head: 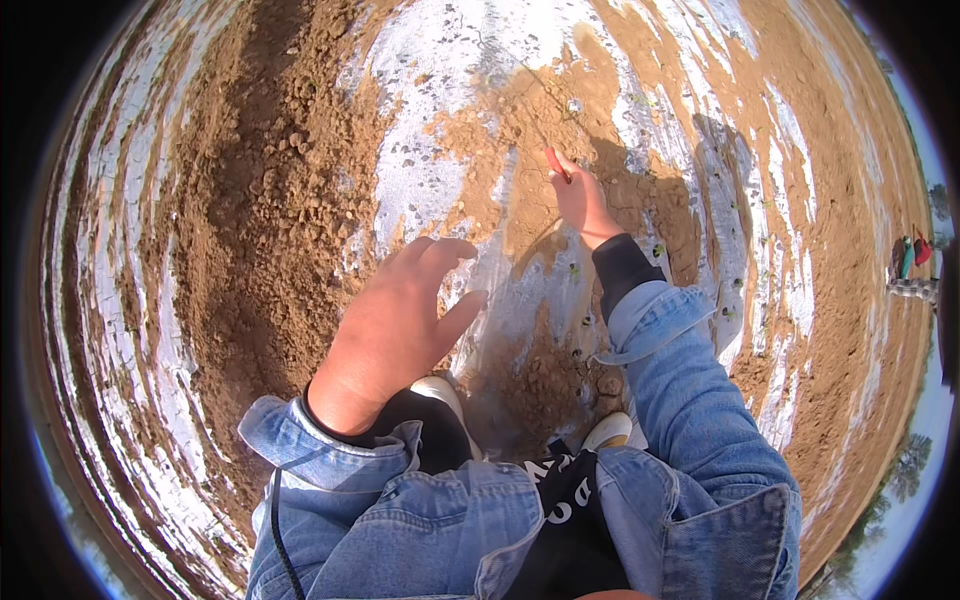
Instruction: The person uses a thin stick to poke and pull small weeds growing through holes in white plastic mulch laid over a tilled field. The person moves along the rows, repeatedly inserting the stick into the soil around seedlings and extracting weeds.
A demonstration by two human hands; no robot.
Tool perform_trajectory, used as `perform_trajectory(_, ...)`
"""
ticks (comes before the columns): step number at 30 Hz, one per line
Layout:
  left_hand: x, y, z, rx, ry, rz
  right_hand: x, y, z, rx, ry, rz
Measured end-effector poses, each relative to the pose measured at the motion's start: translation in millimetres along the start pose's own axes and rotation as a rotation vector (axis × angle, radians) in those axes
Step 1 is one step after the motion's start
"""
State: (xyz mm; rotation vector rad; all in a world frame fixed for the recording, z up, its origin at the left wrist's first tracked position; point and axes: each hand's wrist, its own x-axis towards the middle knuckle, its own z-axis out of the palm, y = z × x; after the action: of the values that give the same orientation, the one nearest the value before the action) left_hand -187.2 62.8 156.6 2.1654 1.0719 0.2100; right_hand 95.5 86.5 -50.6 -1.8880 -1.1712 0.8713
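Note:
My left hand (405,315) hangs over the field at the middle of the view, its fingers apart and nothing in it. Farther out and to the right, my right hand (581,199) is closed around the red handle (555,163) of a tool. A thin dark rod or wire seems to run from the handle up and to the left over the soil; its far end cannot be made out. Below both hands lies pale plastic mulch film (431,180), partly covered with brown soil (525,112). Small green seedlings (658,250) stand at holes in the film.
Loose, clumpy soil (277,202) forms a strip on the left. More film-covered rows (731,225) run on both sides. My shoes (611,431) are on the ground near my body. People (909,262) in colored clothes are at the far right edge, with trees (911,465) lower down.

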Motion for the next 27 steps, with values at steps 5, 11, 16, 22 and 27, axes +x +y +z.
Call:
perform_trajectory(5,2.6,0.7,-0.4,-0.014,0.020,0.011,5.0,4.5,1.6,0.020,-0.031,-0.020)
perform_trajectory(11,5.1,-2.9,2.7,-0.005,-0.010,0.044,15.5,20.4,15.0,0.221,-0.004,-0.043)
perform_trajectory(16,5.4,-2.0,2.8,-0.026,-0.021,0.027,12.4,16.8,12.7,0.174,-0.086,0.010)
perform_trajectory(22,10.3,-3.0,5.6,-0.041,-0.019,0.051,8.1,23.8,-0.1,-0.035,-0.121,0.018)
perform_trajectory(27,9.8,-4.7,8.9,-0.045,-0.026,0.066,-3.4,51.5,-9.8,-0.005,-0.058,-0.178)
